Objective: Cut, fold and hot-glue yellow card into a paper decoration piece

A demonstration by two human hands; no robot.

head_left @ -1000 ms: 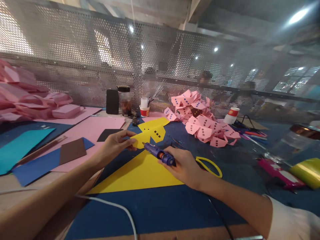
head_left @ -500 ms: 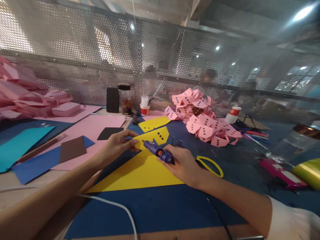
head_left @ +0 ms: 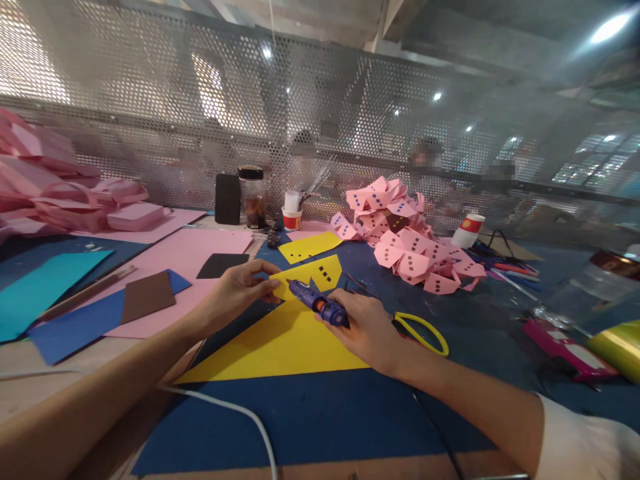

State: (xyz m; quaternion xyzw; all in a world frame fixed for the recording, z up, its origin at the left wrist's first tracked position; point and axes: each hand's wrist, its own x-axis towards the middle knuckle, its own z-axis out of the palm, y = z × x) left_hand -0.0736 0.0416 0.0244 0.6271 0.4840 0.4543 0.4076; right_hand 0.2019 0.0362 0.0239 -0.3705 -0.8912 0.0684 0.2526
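My left hand (head_left: pixel 235 293) pinches the edge of a small folded yellow paper piece (head_left: pixel 320 272) printed with black squares. A purple glue gun (head_left: pixel 316 303) is gripped in my right hand (head_left: pixel 367 330), its nozzle pointing left at the held edge of that piece. Both hands hover over a large yellow paper sheet (head_left: pixel 280 347) lying on a blue mat (head_left: pixel 320 420). Another yellow piece with squares (head_left: pixel 309 247) lies just behind.
A heap of pink folded pieces (head_left: pixel 405 243) sits at the back right, yellow-handled scissors (head_left: pixel 423 331) beside my right hand. Pink stacks (head_left: pixel 55 190), pink, blue, teal and brown sheets lie left. A jar (head_left: pixel 253 198), cups and a perforated metal screen stand behind. A white cable (head_left: pixel 235 417) runs near the front edge.
The glue gun's nozzle has moved up and closer to the yellow piece held by my left hand. The view has shifted slightly; both hands keep their grips.
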